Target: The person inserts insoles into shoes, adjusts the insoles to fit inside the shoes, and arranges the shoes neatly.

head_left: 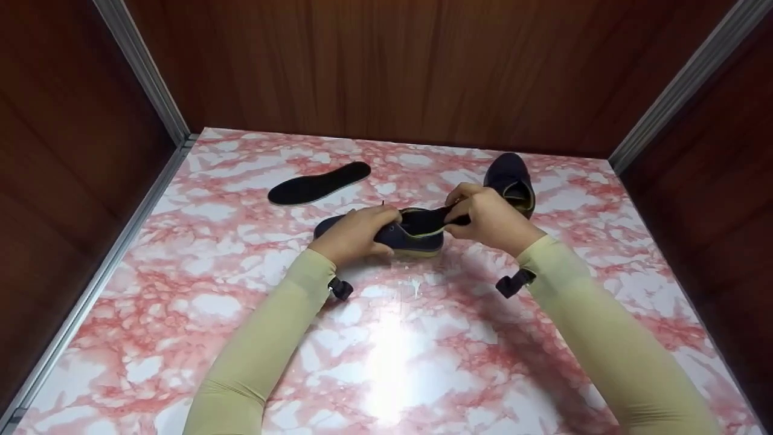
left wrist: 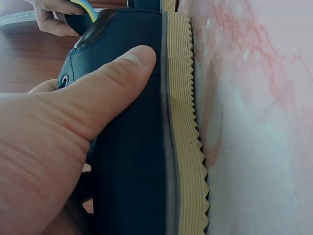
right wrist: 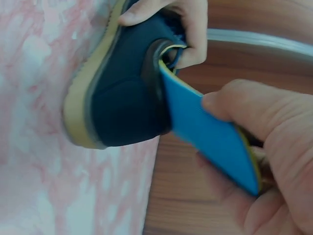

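A dark blue shoe (head_left: pixel 416 243) with a ridged tan sole (left wrist: pixel 183 122) stands on the table, toe to the left. My left hand (head_left: pixel 357 234) grips it across the front, thumb (left wrist: pixel 120 73) along the near side and fingers over the top. With my right hand (head_left: pixel 488 219) I pinch the heel end of an insole (right wrist: pixel 210 132), black above and bright blue beneath. Its front part is inside the shoe opening, hidden from sight; the rest sticks out over the heel, tilted.
Another black insole (head_left: pixel 320 183) lies flat at the back left. The second dark shoe (head_left: pixel 509 175) stands at the back right, just behind my right hand. Brown wood panels (head_left: pixel 386 72) enclose the pink and white marbled table (head_left: pixel 241 302) at the back and sides.
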Demonstrator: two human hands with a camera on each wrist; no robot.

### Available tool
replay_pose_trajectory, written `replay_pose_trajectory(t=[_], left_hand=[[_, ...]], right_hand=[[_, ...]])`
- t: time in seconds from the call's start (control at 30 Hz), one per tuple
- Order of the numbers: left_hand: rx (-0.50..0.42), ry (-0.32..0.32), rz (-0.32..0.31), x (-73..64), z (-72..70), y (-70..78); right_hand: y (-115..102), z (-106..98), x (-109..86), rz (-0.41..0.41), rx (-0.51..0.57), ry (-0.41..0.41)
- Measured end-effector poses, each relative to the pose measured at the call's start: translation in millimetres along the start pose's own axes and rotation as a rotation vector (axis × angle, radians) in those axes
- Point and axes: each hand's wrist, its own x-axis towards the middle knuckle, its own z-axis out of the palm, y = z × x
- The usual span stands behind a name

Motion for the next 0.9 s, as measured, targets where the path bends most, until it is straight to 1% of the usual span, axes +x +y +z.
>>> replay_pose_trajectory(t=[0.2, 0.27, 0.37, 0.43, 0.6, 0.67, 0.77, 0.83, 0.9], left_hand=[[-0.003, -0.017, -0.009, 0.9, 1.1, 0.0], [-0.005, -0.014, -0.009, 0.5, 1.1, 0.3], [-0.005, 0.0, -0.004, 0.9, 1.1, 0.9], [-0.01, 0.006, -0.006, 0.3, 0.9, 1.3], [-0.022, -0.006, -0.021, -0.7, 1.7, 2.6], [-0.025, -0.012, -0.023, -0.1, 1.8, 3.2], [-0.022, -0.018, -0.023, 0.8, 1.1, 3.3], [-0.02, -0.02, -0.026, 0.4, -0.1, 2.5], [-0.008, -0.022, -0.026, -0.2, -1.3, 0.9]], right_hand=[[14, 17, -10.9, 0.031, 0.099, 0.087], [15, 22, -11.1, 0.019, 0.12, 0.113], [12, 29, -6.8, 0.006, 0.12, 0.121], [7, 33, -0.9, -0.001, 0.115, 0.099], [-7, 46, 16.6, -0.022, 0.056, -0.003], [-10, 48, 21.1, -0.012, 0.039, -0.03], [-12, 43, 22.9, 0.055, 0.043, -0.067], [-11, 37, 21.6, 0.107, 0.043, -0.097], [-11, 29, 20.6, 0.143, 0.022, -0.13]])
